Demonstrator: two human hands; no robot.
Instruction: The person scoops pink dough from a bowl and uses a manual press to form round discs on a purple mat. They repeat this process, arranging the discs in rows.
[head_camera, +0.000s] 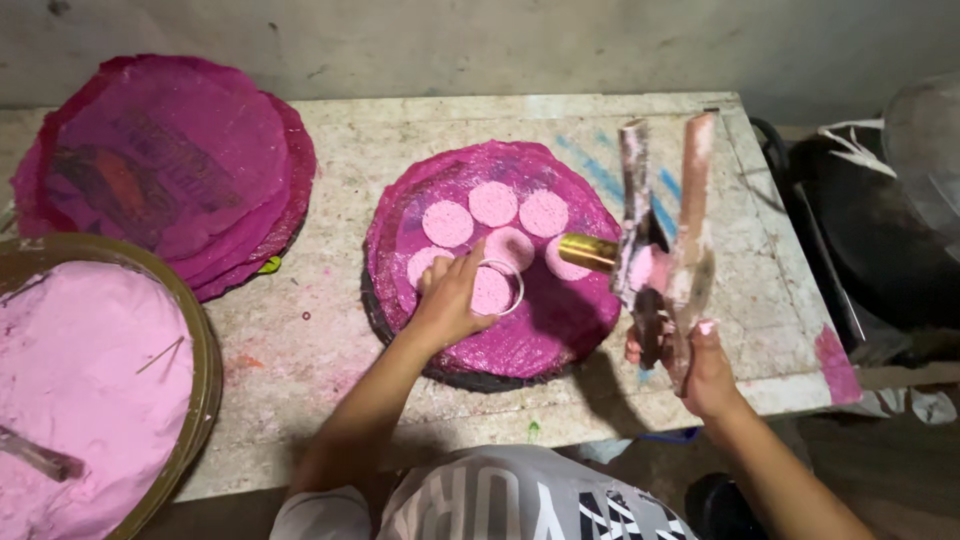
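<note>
A thin metal ring (500, 287) sits around a pink powder disc (490, 291) on the round magenta tray (560, 335), near the middle of the worktop (320, 330). The left hand (448, 300) rests on the ring's left side, its fingers bent and pressing on the rim. More pink discs (493, 203) lie in a curve just behind it on the tray. The right hand (700, 365) is closed around a two-armed press tool (665, 220) with a brass tip (588, 250), held up over the tray's right edge. There is bare room in front of the tray and to its left. A stack of magenta trays (170, 165) fills the back left corner. A big round basin (200, 370) at the front left holds pink powder (80, 380).
</note>
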